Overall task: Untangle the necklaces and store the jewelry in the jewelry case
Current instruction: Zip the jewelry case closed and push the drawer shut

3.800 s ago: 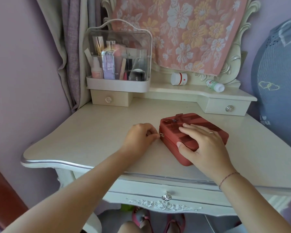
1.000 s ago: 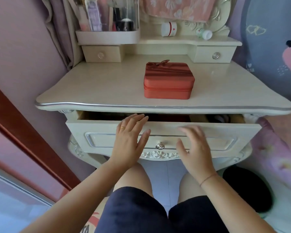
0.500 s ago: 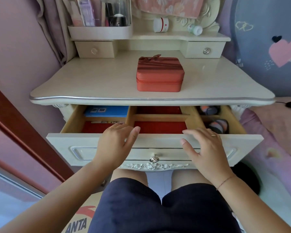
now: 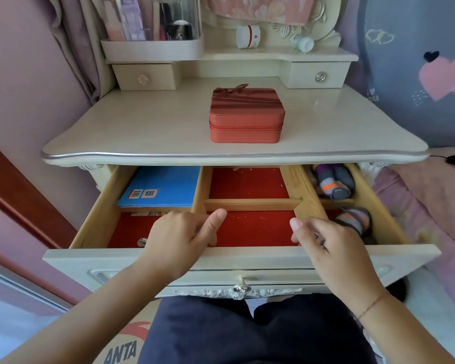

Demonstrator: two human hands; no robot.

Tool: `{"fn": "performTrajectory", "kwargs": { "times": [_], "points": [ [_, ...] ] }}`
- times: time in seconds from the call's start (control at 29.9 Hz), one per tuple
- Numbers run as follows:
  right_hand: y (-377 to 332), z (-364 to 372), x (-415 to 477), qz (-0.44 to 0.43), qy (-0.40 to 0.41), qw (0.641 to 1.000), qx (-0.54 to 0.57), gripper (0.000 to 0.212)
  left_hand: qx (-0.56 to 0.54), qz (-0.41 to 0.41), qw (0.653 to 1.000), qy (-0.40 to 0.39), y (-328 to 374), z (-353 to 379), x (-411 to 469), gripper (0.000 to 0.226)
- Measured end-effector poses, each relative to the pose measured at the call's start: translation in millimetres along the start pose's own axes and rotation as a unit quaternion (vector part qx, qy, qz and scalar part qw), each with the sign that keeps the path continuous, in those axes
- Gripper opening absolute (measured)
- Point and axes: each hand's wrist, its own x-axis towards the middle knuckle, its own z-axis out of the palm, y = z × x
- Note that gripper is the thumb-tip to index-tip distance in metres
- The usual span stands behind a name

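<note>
Head view: the red jewelry case [image 4: 247, 119] sits zipped closed on the desk [image 4: 142, 127], upper centre of the frame. Lower down, the left hand [image 4: 179, 243] and right hand [image 4: 329, 248] curl their fingers over the front edge of the open drawer [image 4: 247, 257], thumbs out.

A home bedroom: cream dressing table [image 4: 168, 122], cosmetics organizer [image 4: 153, 48], curtain [image 4: 74, 35].

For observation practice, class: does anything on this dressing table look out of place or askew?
The small white bottle on the upper shelf lies on its side, while the jar beside it stands upright.
</note>
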Motion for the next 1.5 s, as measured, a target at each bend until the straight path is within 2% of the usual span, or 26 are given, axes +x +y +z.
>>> {"fn": "performTrajectory", "kwargs": {
  "times": [0.23, 0.37, 0.43, 0.5, 0.57, 0.64, 0.67, 0.8, 0.87, 0.94, 1.04, 1.17, 1.3, 1.5],
  "points": [
    [-1.5, -4.9, 19.1, 0.03, -0.063, 0.997, -0.012, 0.063, -0.05, -0.038, 0.995, -0.077, -0.7, -0.3, 11.8, 0.069],
    [-10.7, -13.5, 39.8, 0.069, -0.191, 0.978, -0.045, 0.06, -0.086, -0.079, 0.979, -0.165, -2.2, -6.5, 24.8, 0.069],
    [-14.9, -20.3, 55.6, 0.081, -0.228, 0.97, -0.01, 0.062, -0.146, -0.097, 0.968, -0.181, 0.7, -14.1, 37.1, 0.067],
    [-16.5, -26.1, 78.1, 0.072, -0.173, 0.982, 0.012, 0.057, -0.187, -0.088, 0.972, -0.109, 2.2, -19.8, 58.8, 0.062],
    [-14.7, -26.9, 109.7, 0.068, -0.059, 0.995, 0.035, 0.05, -0.232, -0.089, 0.969, 0.008, 3.2, -23.1, 90.5, 0.048],
    [-12.9, -23.2, 147.9, 0.089, 0.029, 0.989, 0.111, 0.047, -0.299, -0.124, 0.942, 0.091, 0.0, -23.3, 130.5, 0.035],
    [-12.1, -19.4, 167.3, 0.105, 0.045, 0.981, 0.155, 0.047, -0.325, -0.153, 0.927, 0.104, -1.5, -22.8, 151.6, 0.032],
    [-13.9, 5.5, 231.3, 0.155, 0.006, 0.955, 0.254, 0.034, -0.428, -0.251, 0.868, 0.03, 4.3, -16.9, 212.3, 0.049],
    [-13.6, 19.6, 247.7, 0.19, -0.013, 0.942, 0.277, 0.034, -0.457, -0.247, 0.854, -0.012, 13.1, -12.6, 222.1, 0.041],
    [-12.3, 30.2, 252.1, 0.212, -0.031, 0.934, 0.286, 0.035, -0.442, -0.24, 0.864, -0.04, 18.0, -8.0, 224.3, 0.04],
    [-10.4, 34.3, 251.8, 0.207, -0.029, 0.941, 0.265, 0.038, -0.423, -0.233, 0.875, -0.041, 19.6, -9.5, 218.8, 0.038],
    [-15.7, 24.1, 243.4, 0.193, -0.041, 0.934, 0.299, 0.015, -0.433, -0.214, 0.874, -0.038, 26.8, -17.5, 206.1, 0.037],
    [-27.0, 8.3, 206.5, 0.142, -0.029, 0.938, 0.313, 0.009, -0.461, -0.198, 0.865, -0.011, 36.6, -28.5, 182.5, 0.035],
    [-32.5, -1.2, 121.2, 0.109, -0.001, 0.909, 0.402, 0.029, -0.484, -0.149, 0.862, -0.006, 32.3, -19.4, 116.0, 0.037]
  ]
}}
